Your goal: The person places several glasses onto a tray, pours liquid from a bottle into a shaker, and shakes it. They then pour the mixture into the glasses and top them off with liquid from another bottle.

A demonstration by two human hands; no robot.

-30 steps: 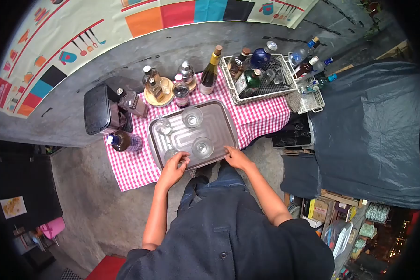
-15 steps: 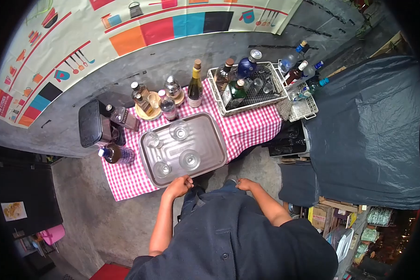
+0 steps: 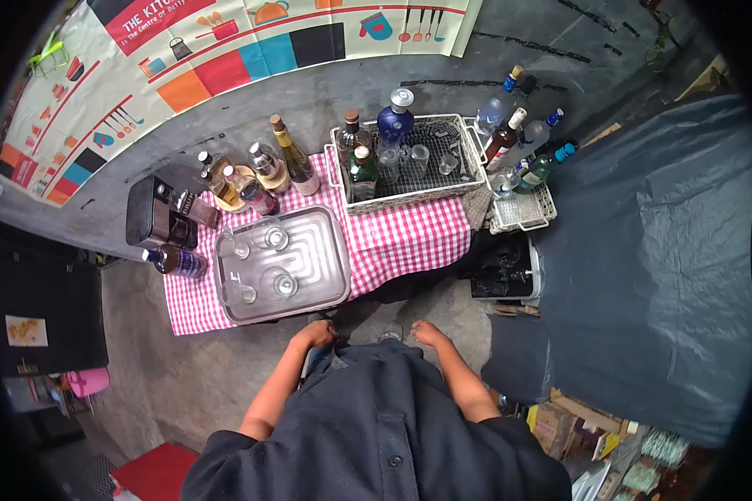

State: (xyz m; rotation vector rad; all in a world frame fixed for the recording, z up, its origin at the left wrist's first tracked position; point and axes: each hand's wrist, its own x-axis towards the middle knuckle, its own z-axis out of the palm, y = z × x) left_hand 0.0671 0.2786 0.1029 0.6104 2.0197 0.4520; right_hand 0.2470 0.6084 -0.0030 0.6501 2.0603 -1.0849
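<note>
On the red-checked cloth (image 3: 393,238) lies the metal tray (image 3: 322,250) with four glasses, bottles behind it against the grey wall. Just before the tray, the left hand (image 3: 316,334) and right hand (image 3: 426,332) hang empty, fingers loosely curled.

Both bare forearms bent, drawn in near torso; left hand (image 3: 316,335) loosely curled, right hand (image 3: 427,333) likewise (both empty).

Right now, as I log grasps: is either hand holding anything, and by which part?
Nothing is held. The left hand and right hand are both empty, close to the body, apart from the metal tray of glasses.
</note>
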